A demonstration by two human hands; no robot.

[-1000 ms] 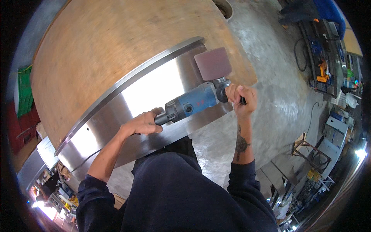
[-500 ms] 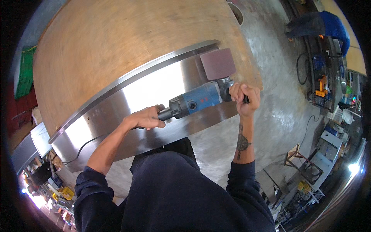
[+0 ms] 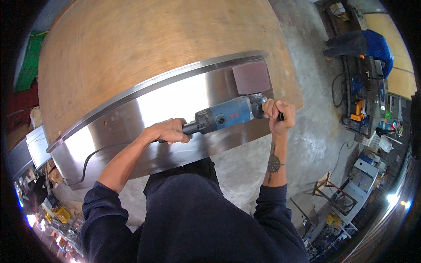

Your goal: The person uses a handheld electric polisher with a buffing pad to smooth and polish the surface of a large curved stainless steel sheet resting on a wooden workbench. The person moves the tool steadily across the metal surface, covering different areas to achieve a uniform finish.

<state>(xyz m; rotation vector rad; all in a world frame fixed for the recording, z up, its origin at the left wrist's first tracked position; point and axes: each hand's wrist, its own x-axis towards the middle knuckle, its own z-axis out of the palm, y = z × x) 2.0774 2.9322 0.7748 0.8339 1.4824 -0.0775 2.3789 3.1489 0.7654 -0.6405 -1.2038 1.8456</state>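
A blue and black power sander (image 3: 226,115) lies across my front, over a shiny bent metal sheet (image 3: 118,118). My left hand (image 3: 170,131) is wrapped round its rear handle, where a black cord (image 3: 94,153) runs off to the left. On the side handle by the tool's head, my right hand (image 3: 280,115) is closed. A reddish-brown abrasive drum (image 3: 251,77) sticks out from the head, over the sheet's right end near its raised far lip. Whether the drum touches the metal cannot be made out.
The sheet rests on a large wooden table (image 3: 153,39). Grey concrete floor (image 3: 313,131) lies to the right. Beyond it, a person in blue (image 3: 379,50) bends at a bench with an orange tool (image 3: 358,109). A wooden-legged stool (image 3: 335,193) stands at the lower right.
The sander and both hands are still in the same grip. Relative to the sheet, the drum has shifted slightly inward from its right end. The whole view has tilted a little.
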